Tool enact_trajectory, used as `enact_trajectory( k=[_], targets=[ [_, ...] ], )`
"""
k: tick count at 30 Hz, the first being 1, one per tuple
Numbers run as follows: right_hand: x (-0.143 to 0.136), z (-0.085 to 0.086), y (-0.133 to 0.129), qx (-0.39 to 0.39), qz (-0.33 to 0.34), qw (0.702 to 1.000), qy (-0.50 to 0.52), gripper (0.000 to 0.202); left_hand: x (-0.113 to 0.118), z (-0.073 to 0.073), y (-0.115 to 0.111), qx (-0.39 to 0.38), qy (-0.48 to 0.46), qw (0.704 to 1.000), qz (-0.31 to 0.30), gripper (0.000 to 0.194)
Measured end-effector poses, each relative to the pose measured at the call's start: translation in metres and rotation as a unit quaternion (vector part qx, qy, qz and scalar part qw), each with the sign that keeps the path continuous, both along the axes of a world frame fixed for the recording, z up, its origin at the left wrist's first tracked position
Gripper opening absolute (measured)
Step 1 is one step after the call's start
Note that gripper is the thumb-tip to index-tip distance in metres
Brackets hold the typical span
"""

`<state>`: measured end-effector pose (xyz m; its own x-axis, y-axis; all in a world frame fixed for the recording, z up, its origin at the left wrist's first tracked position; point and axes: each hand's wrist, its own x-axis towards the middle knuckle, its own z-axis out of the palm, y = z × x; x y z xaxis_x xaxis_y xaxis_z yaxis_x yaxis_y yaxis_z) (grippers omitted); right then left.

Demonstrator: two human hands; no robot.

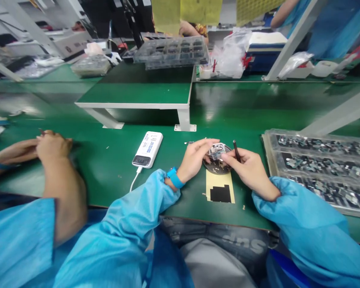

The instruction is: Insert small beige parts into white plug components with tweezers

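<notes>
Presently, the left hand [195, 158], wrist angled inward, holds a small silvery part [217, 151] in a curled grip over a round, dark disc [218, 170]. The right hand [249, 167], thumb at that part's edge, grips a slim, dark, tilted tool [236, 151]. On the glossy green worktop [186, 202]: 1 yellow sheet [219, 179]; rightward, 1 clear plastic tray [268, 154].

- Bench [117, 148]: green
- Sleeves [129, 216]: bright blue
- Power bank [147, 149]: white with blue print [151, 147]
- Paper [219, 180] by bench's front edge: pale yellow, black patch [221, 194]
- Held part [217, 151]: silvery white
- Slim tool [236, 151]: dark brown
</notes>
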<state>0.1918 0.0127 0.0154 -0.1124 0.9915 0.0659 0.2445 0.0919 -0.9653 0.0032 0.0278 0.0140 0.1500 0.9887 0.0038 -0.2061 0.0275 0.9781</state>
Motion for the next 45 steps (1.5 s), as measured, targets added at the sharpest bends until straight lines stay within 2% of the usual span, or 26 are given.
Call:
enact_trajectory(
  k=[10,20,30,34,38,42,45],
  targets=[
    [0.000,-0.005,0.004,-0.052,-0.028,0.996,0.067,0.038,0.001,-0.002,-0.006,0.012,-0.019,1.000,-0.018,0.038],
    [0.000,0.000,0.005,-0.076,-0.044,0.993,0.081,0.038,0.005,-0.009,-0.005,0.088,0.016,0.995,-0.046,0.055],
    [-0.001,0.001,0.005,-0.106,-0.045,0.989,0.096,0.037,0.005,-0.008,-0.008,0.129,0.071,0.989,-0.029,0.049],
    [0.000,0.002,0.005,-0.116,-0.044,0.987,0.100,0.038,0.005,-0.008,-0.009,0.111,0.070,0.991,-0.032,0.051],
    [0.000,0.000,0.005,-0.086,-0.060,0.991,0.084,0.038,0.005,-0.009,-0.007,0.068,0.022,0.997,-0.043,0.056],
    [-0.002,-0.002,0.006,-0.057,-0.048,0.986,0.150,0.041,0.006,-0.009,-0.005,0.013,-0.057,0.996,-0.071,0.061],
    [-0.004,0.000,0.004,-0.062,-0.022,0.982,0.177,0.038,0.007,-0.010,-0.005,-0.015,-0.075,0.994,-0.084,0.063]
  ],
)
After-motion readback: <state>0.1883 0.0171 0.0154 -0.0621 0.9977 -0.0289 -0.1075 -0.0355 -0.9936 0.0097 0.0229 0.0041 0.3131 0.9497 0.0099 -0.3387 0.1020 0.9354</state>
